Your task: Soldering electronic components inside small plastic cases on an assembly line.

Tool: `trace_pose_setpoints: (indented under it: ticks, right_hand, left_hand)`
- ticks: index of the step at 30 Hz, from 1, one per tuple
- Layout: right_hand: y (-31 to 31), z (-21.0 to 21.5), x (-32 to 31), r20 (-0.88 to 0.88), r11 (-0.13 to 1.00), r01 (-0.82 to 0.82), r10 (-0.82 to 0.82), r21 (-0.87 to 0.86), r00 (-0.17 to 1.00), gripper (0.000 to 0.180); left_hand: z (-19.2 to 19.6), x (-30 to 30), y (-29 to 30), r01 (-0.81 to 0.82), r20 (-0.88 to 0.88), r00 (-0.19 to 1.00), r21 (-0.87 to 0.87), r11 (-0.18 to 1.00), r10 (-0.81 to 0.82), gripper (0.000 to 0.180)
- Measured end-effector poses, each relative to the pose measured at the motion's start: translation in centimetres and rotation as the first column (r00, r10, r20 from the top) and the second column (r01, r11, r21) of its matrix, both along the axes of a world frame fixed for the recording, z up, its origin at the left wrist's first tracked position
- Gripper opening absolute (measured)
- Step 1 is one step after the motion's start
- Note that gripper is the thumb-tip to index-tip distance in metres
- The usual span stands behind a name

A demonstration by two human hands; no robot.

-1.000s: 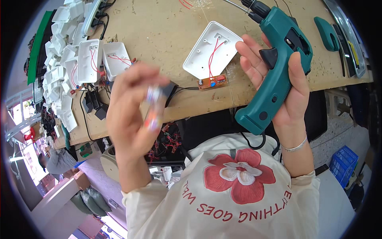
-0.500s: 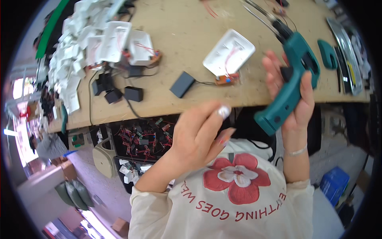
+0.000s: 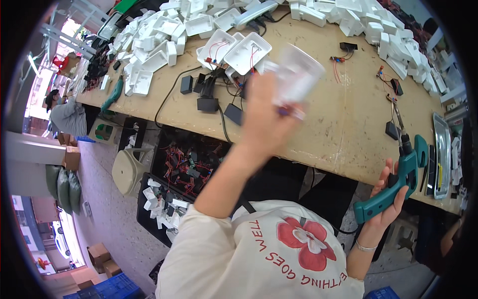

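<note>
Left hand [image 3: 266, 119] raised over the wooden bench [image 3: 338, 124], fingers pinching a blurred white plastic housing [image 3: 298, 74], probably one of the shells. Right hand [image 3: 391, 199] at the bench's near edge, fingers wrapped round the teal electric screwdriver [image 3: 393, 187]. A black bin [image 3: 186, 164] under the bench holds red-wired parts. White housings [image 3: 159, 45] pile along the far side; bare wood lies mid-bench
</note>
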State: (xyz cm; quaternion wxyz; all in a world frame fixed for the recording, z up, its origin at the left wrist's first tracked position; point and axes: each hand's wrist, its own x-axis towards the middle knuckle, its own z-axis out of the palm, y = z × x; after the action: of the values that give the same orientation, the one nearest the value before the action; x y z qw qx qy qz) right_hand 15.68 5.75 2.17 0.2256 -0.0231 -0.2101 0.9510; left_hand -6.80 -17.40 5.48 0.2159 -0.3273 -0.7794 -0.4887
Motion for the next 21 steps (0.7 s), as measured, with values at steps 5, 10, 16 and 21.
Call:
trace_pose_setpoints:
  ticks: [5,10,16,21]
  right_hand:
    - [0.8,-0.8,1.1,0.040,1.000,0.021,-0.022,0.018,0.999,0.059]
    - [0.2,-1.3,1.2,0.056,0.998,0.042,-0.044,0.040,0.997,0.056]
    - [-0.4,-0.6,1.2,0.095,0.992,0.111,-0.117,0.067,0.989,0.055]
    - [0.2,-0.8,0.6,0.078,0.994,0.083,-0.088,0.070,0.993,0.056]
  left_hand:
    - [6.6,-5.5,-7.0,0.017,0.168,0.982,0.388,0.922,-0.089,0.061]
    - [3.7,-10.9,-8.8,-0.168,-0.097,0.982,-0.066,0.984,0.162,0.058]
    - [1.9,-11.9,-7.2,-0.278,-0.175,0.959,-0.422,0.863,0.223,0.077]
    - [4.2,-10.9,-6.3,-0.340,-0.301,0.931,-0.508,0.792,0.207,0.086]
